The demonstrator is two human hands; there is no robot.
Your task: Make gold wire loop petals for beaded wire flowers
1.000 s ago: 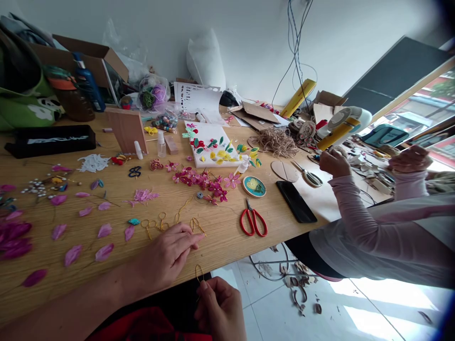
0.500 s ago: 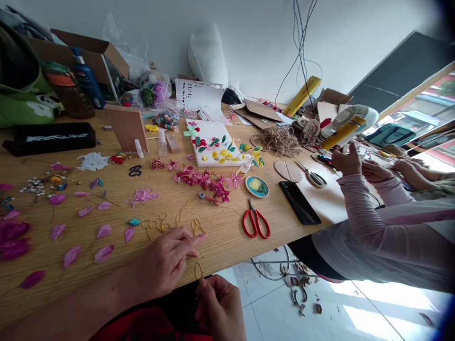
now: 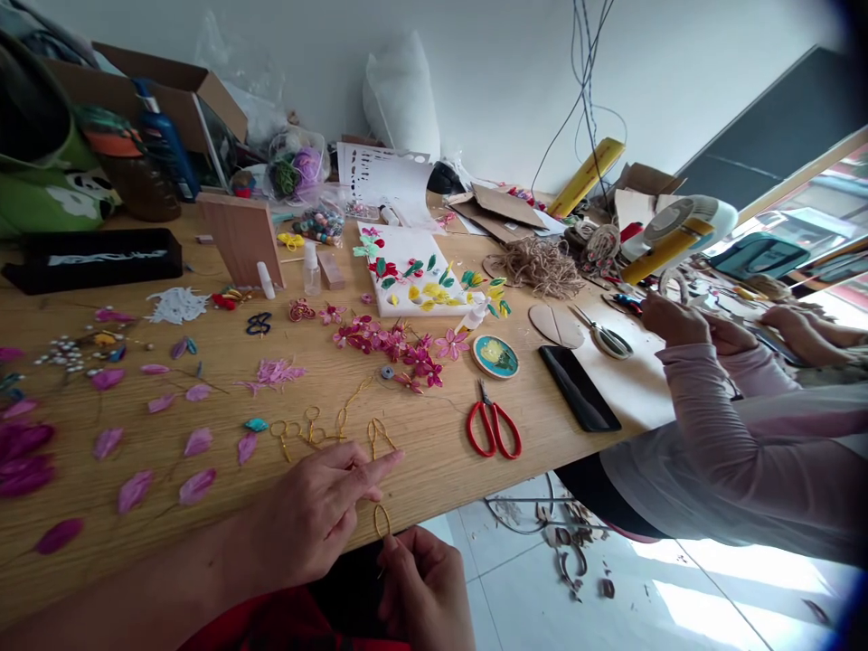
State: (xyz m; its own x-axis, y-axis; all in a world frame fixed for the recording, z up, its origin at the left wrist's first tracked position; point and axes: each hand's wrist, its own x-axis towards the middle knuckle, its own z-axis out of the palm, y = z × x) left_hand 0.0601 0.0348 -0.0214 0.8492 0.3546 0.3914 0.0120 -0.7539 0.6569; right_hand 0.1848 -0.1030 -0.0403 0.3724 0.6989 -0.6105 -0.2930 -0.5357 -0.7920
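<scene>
My right hand [image 3: 430, 588] is at the table's front edge, with thumb and fingers pinching the lower end of a small gold wire loop [image 3: 382, 521], which stands upright above them. Just left of it, my left hand [image 3: 322, 511] rests on the wood, index finger stretched out and the others loosely bent. That fingertip lies at the foot of a pointed pair of gold wire loops [image 3: 381, 437]. More twisted gold wire loops [image 3: 312, 427] lie behind the knuckles. Red-handled scissors [image 3: 493, 427] lie to the right, apart from both hands.
Pink petals [image 3: 198, 441] and magenta wire flowers [image 3: 386, 342] lie across the wooden table [image 3: 223, 533]. Behind are a white foam block [image 3: 407, 303] with colourful leaves and an embroidery hoop [image 3: 495, 356]. A black phone [image 3: 580, 389] lies rightward, near another person's hands [image 3: 678, 316].
The view has shifted slightly. My hands keep nearly the same pose, the right one still pinching the wire loop. The other person's hands have moved a little and now show a ring-shaped item.
</scene>
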